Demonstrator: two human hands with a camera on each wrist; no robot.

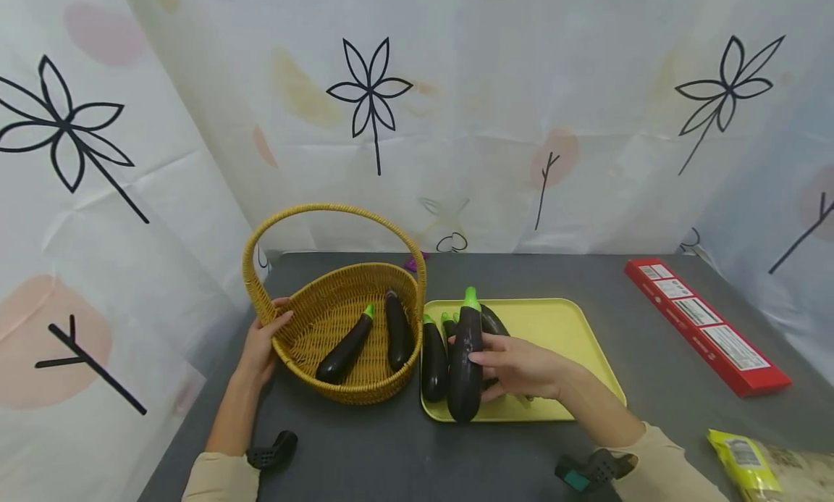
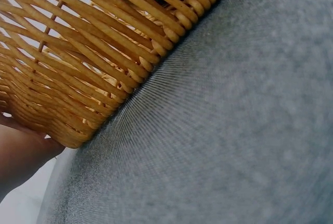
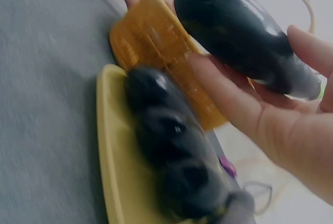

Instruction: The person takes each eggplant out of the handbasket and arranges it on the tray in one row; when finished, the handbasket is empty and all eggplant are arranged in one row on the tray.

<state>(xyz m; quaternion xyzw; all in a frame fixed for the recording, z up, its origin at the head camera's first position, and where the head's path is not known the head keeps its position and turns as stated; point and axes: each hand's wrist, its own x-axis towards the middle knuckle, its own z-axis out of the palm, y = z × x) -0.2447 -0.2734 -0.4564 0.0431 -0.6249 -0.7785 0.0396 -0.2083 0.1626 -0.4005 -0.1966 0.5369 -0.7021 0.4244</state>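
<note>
My left hand (image 1: pixel 262 346) grips the left rim of a wicker basket (image 1: pixel 348 397) with a tall hooped handle. Inside the basket lie two eggplants, one slanted with a green stem (image 1: pixel 345 350), the other (image 1: pixel 398 332) near the right wall. Over a yellow tray (image 1: pixel 586 386), my right hand (image 1: pixel 524 368) holds a large eggplant (image 1: pixel 464 371) between thumb and fingers, its green stem pointing away. Raised above the others, that eggplant (image 3: pixel 234 31) fills the upper right wrist view. Several more eggplants, including one at the left edge (image 1: pixel 433 361), lie on the tray, partly hidden.
A long red box (image 1: pixel 710 328) lies at the right of the dark grey table (image 1: pixel 404 458). Nearer, at the right edge, is a yellow-and-clear bag (image 1: pixel 775 466). A small purple object (image 1: pixel 415 261) sits behind the basket. Patterned sheets (image 1: pixel 489 125) hang around the table.
</note>
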